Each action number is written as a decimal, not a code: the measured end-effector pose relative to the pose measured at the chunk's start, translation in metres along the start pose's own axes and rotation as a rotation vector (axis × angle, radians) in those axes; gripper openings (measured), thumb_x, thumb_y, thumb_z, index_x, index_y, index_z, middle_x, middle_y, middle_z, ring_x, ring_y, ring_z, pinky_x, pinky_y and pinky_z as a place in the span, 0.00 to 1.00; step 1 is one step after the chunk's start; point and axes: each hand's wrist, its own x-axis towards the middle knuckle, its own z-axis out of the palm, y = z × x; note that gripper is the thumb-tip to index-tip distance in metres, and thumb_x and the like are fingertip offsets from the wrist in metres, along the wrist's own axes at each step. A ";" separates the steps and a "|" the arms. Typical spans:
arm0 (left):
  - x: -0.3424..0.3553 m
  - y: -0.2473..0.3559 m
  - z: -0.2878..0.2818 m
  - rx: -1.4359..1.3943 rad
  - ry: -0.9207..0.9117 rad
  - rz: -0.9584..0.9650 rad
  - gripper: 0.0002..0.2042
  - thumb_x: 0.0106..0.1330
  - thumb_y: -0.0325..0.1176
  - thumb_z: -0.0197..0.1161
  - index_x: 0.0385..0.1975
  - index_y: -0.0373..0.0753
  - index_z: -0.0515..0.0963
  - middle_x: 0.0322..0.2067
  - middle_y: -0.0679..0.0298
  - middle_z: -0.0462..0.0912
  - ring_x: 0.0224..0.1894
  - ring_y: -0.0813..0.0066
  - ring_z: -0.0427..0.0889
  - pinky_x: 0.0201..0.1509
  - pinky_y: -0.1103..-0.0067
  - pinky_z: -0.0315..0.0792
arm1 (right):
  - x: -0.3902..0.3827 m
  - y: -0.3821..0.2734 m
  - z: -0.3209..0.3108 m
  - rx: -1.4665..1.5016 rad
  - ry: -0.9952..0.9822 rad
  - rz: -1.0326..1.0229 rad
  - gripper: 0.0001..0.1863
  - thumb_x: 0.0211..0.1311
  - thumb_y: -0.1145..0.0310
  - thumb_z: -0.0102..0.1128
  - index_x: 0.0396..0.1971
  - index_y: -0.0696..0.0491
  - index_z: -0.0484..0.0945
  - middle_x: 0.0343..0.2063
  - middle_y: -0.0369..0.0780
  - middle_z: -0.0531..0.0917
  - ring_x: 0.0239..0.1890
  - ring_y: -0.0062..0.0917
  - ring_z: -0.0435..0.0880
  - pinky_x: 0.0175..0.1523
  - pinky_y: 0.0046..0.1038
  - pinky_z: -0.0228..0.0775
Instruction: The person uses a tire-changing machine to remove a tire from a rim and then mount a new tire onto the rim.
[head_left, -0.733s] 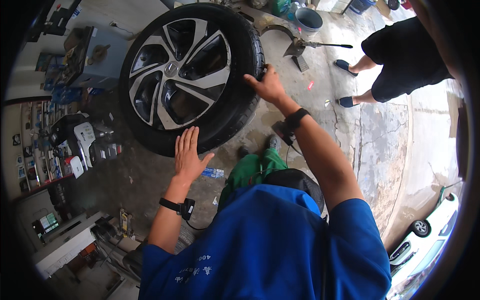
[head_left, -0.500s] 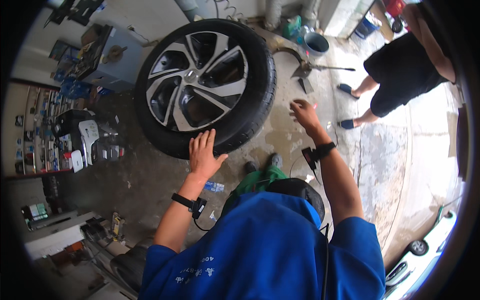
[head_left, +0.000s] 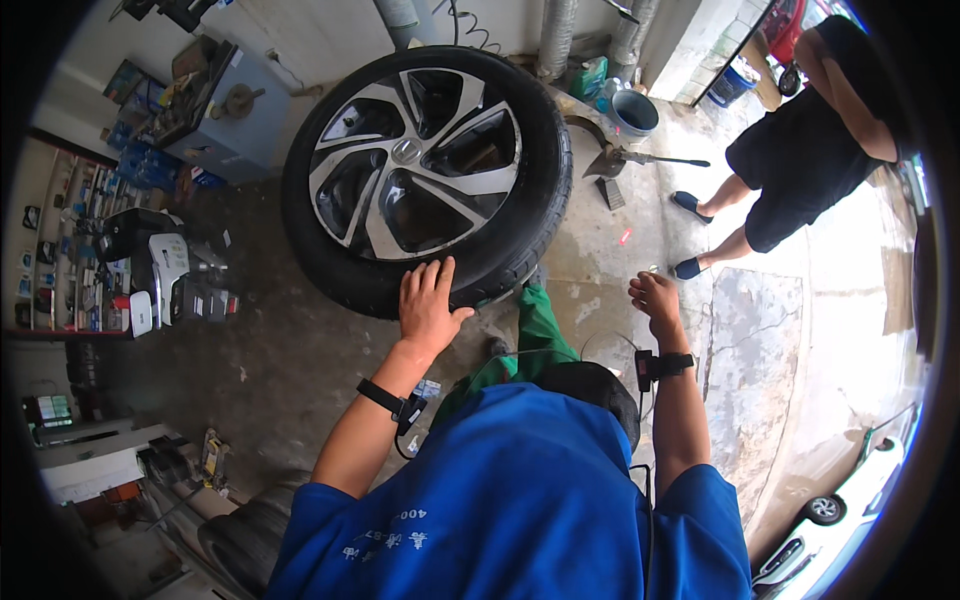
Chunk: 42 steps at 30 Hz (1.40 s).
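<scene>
A large black car tyre (head_left: 345, 270) on a silver-and-black alloy wheel (head_left: 405, 150) stands tilted, its outer face turned up toward me. My left hand (head_left: 430, 310) lies open against the tyre's near sidewall, fingers stretched and pressed on the rubber. Apart from the tyre, to its right, my right hand (head_left: 655, 298) hangs in the air with fingers curled in loosely. Nothing shows in it. My foot in the green trouser leg (head_left: 538, 320) is close to the tyre's lower right edge, and the tyre partly hides it. Both wrists wear black straps with small devices.
Beyond the tyre stand a grey bucket (head_left: 635, 112) and a long-handled metal tool (head_left: 640, 158) on the floor. A person in black shorts (head_left: 790, 160) stands at the right. Left are a grey cabinet (head_left: 235, 125), loaded shelves (head_left: 75, 230) and a black-and-white machine (head_left: 165, 265). Another tyre (head_left: 240, 530) lies lower left.
My right hand has drawn back toward me and its fingers have curled in. One foot has stepped forward to the tyre. My left hand stays on the sidewall.
</scene>
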 end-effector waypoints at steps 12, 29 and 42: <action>-0.010 -0.016 -0.003 -0.095 -0.026 0.018 0.44 0.51 0.44 0.80 0.70 0.40 0.67 0.64 0.53 0.72 0.69 0.51 0.67 0.76 0.57 0.56 | 0.034 -0.051 0.017 -0.089 -0.027 -0.104 0.18 0.71 0.66 0.57 0.53 0.63 0.79 0.35 0.40 0.86 0.32 0.21 0.85 0.33 0.20 0.75; -0.025 -0.074 -0.053 -0.011 -0.171 -0.129 0.43 0.50 0.37 0.79 0.70 0.44 0.68 0.71 0.60 0.69 0.75 0.61 0.62 0.81 0.61 0.47 | 0.076 -0.284 0.049 -0.267 -0.046 -0.659 0.20 0.73 0.66 0.56 0.56 0.66 0.77 0.42 0.46 0.88 0.38 0.28 0.88 0.41 0.24 0.78; -0.006 -0.005 -0.026 -0.221 -0.120 -0.027 0.44 0.53 0.47 0.79 0.71 0.42 0.67 0.70 0.56 0.69 0.74 0.55 0.64 0.79 0.56 0.52 | 0.140 -0.510 0.128 -0.558 0.118 -1.079 0.49 0.56 0.47 0.74 0.67 0.68 0.65 0.62 0.54 0.77 0.64 0.39 0.76 0.68 0.32 0.66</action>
